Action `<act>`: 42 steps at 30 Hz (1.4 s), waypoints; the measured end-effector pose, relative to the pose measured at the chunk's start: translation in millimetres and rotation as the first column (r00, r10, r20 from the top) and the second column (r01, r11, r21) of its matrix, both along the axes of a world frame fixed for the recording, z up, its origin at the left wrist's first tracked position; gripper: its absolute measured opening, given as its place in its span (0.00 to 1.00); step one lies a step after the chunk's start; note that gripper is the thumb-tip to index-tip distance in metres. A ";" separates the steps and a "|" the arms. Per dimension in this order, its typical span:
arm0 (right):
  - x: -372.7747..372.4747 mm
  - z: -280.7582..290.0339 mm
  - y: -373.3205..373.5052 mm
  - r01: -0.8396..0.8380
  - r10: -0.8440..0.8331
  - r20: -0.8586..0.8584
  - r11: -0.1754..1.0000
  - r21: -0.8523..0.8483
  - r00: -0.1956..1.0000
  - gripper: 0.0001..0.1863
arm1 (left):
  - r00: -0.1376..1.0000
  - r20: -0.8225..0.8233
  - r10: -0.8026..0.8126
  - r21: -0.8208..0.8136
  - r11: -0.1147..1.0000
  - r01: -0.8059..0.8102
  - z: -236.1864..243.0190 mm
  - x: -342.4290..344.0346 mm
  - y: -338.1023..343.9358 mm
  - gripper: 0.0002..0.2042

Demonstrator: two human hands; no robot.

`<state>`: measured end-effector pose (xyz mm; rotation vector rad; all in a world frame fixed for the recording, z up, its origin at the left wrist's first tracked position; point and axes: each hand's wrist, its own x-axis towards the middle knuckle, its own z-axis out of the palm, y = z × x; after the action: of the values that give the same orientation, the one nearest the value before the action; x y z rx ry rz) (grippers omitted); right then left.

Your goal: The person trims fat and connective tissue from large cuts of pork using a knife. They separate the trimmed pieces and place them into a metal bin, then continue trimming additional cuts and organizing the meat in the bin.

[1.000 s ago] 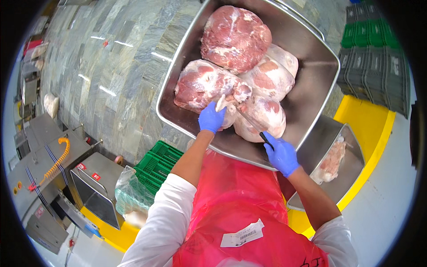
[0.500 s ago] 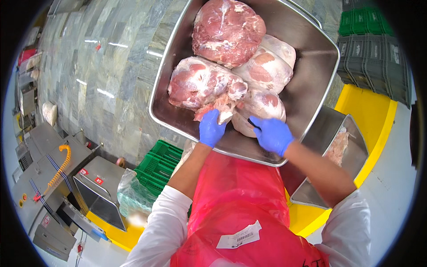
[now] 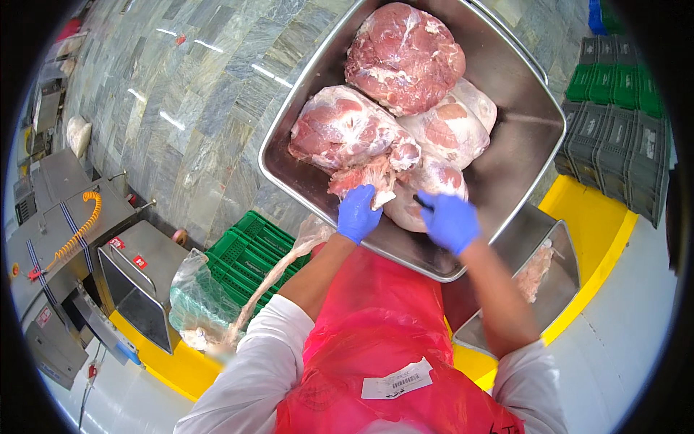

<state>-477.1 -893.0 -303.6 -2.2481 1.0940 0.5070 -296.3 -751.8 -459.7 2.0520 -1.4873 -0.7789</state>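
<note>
My left hand (image 3: 359, 214), in a blue glove, pinches the ragged pink and white end of a large cut of meat (image 3: 340, 126) in a steel tub (image 3: 531, 134). To its right, my blue-gloved right hand (image 3: 453, 221) is closed around a black-handled knife (image 3: 423, 203). The knife's blade cannot be made out. Its handle is over a pale, fat-covered cut (image 3: 441, 179) beside the gripped end. A round red cut (image 3: 405, 58) lies at the far side of the tub, with another pale cut (image 3: 454, 130) below it.
Right of me, a lower steel bin (image 3: 499, 311) holds pale trimmings (image 3: 533, 273) on a yellow platform (image 3: 589, 224). Grey and green crates (image 3: 614, 141) are stacked beyond. Left are green crates (image 3: 242, 249), a clear plastic bag (image 3: 199, 296), a pale twisted strip (image 3: 278, 271) and steel equipment (image 3: 152, 278).
The view has shifted, so the tub appears farther right and lower. My left hand keeps its pinch on the meat, and my right hand still holds the knife close by.
</note>
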 end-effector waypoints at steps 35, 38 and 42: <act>237.6 29.8 -209.7 -0.720 0.853 -0.239 0.520 0.460 0.463 0.19 | 0.991 0.136 -0.005 0.019 1.000 0.002 15.7 -11.7 35.4 0.11; 242.0 11.7 -217.5 -0.664 0.849 -0.199 0.511 0.546 0.490 0.19 | 0.993 0.105 0.047 -0.033 0.998 -0.044 14.3 -10.0 35.1 0.10; 208.6 2.6 -217.9 -0.695 0.842 -0.133 0.512 0.505 0.523 0.20 | 0.993 0.105 0.055 -0.018 0.998 -0.053 14.2 -11.3 36.6 0.11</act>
<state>-268.5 -1110.8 -301.0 -2.1979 -0.0452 1.4414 -307.5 -715.2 -445.5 2.1419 -1.4827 -0.6448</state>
